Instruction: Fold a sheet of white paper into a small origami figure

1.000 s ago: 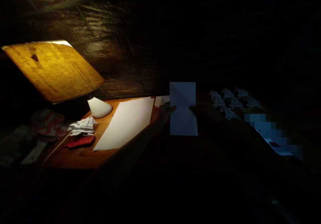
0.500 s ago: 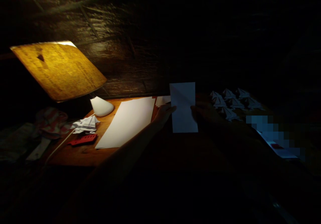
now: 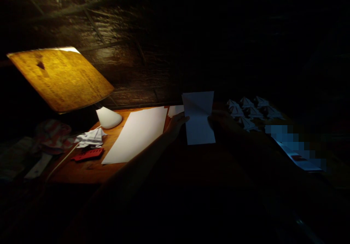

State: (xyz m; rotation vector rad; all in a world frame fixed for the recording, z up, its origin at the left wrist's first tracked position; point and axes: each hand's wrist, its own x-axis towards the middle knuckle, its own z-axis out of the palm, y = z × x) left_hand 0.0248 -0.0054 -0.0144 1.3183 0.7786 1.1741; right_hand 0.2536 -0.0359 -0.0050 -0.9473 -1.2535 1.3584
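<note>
I hold a small white sheet of paper (image 3: 199, 118) upright above a dark wooden table (image 3: 90, 169). A diagonal crease shows near the sheet's top. My left hand (image 3: 176, 124) pinches its left edge at mid height. My right hand (image 3: 220, 119), very dim in the shadow, grips the right edge. Both hands are closed on the paper. The sheet leans slightly, its top corner tipped to the left.
A lit yellow lamp shade (image 3: 58, 78) on a white base (image 3: 108, 117) stands at the left. A large white sheet (image 3: 136, 134) lies beside it, with crumpled folded paper (image 3: 90, 137) and a red flat object (image 3: 88, 154). Several folded paper figures (image 3: 250, 111) lie at the right.
The sheet has tilted a little, its top edge swinging left, and its lower edge has risen slightly. Both hands keep their hold on its sides.
</note>
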